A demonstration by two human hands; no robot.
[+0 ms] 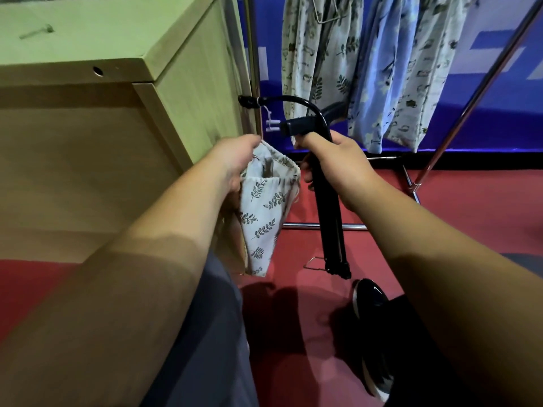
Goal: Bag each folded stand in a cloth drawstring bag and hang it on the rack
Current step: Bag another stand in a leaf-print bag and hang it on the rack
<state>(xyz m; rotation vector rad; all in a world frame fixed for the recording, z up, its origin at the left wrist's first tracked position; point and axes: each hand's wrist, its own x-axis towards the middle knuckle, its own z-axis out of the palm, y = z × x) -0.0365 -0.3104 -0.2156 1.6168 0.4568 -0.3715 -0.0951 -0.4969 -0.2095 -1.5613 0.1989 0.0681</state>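
My left hand [235, 163] grips the rim of a white cloth drawstring bag [261, 218] printed with dark leaf sprigs; its mouth is held open and the bag hangs down. My right hand [335, 165] grips a black folded stand [330, 227] around its upper shaft, just right of the bag. The stand's legs point down toward the floor and its curved gooseneck [282, 99] arches up and left. The stand is outside the bag. Several filled patterned bags [320, 54] hang on the metal rack [482, 83] behind.
A light wooden cabinet [117, 83] stands close on the left. The rack's chrome base bars [323, 226] lie on the red floor below the stand. A wire hanger [313, 264] lies on the floor. My dark shoe [373, 333] is at lower right.
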